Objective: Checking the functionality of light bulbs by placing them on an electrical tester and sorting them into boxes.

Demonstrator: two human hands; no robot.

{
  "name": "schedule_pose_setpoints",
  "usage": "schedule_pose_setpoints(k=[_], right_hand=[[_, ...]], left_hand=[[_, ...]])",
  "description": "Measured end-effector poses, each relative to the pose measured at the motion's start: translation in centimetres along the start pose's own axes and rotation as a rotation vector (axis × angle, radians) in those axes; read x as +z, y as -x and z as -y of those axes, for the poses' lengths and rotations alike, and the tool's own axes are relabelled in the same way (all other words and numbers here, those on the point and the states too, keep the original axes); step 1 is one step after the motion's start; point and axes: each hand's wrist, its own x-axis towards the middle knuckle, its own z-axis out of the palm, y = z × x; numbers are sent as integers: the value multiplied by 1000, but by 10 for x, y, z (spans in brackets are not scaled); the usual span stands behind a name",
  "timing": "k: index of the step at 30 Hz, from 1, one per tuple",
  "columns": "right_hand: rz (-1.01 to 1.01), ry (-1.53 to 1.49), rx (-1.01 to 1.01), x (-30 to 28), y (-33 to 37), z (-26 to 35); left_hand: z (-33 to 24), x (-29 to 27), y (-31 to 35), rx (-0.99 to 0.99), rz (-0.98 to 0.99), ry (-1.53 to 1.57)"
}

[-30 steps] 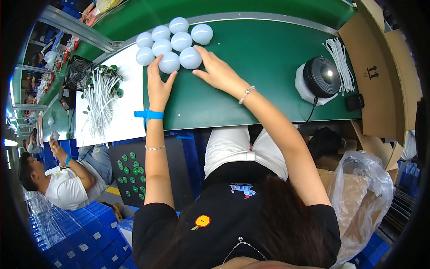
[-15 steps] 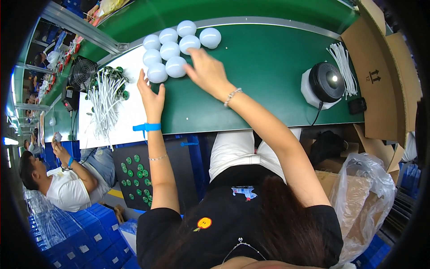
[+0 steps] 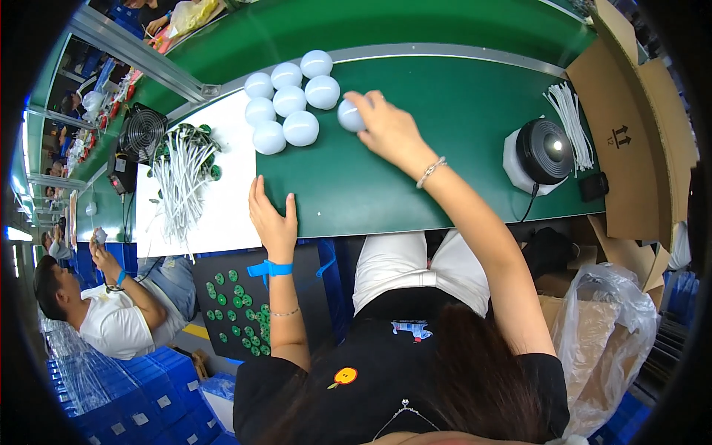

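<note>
Right hand (image 3: 386, 127) grips white bulb (image 3: 348, 116); left hand (image 3: 271, 217) flat, empty (fingers spread) on table (image 3: 445, 170).

factory assembly line, long green workbench (image 3: 445, 185), cluster of white bulb globes (image 3: 289, 104), heap of white wired parts (image 3: 182, 178), stacked blue crates (image 3: 111, 400), co-worker seated alongside (image 3: 111, 311)

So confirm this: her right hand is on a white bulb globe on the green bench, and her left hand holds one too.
Not quite. The head view shows the left hand empty, flat on the green bench. The right hand is on a white bulb globe, as you said.
</note>
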Motion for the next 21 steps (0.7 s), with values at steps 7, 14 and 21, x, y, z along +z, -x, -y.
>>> schedule_pose_setpoints(k=[7,14,21], right_hand=[[-74,52,-62,33,-11,23],[-75,10,-53,-8,35,40],[-266,-58,18,-106,242,19]], left_hand=[[-4,2,-1,-20,-71,-74],[-1,2,1,-14,-91,-42],[-127,33,36,334,144,332]])
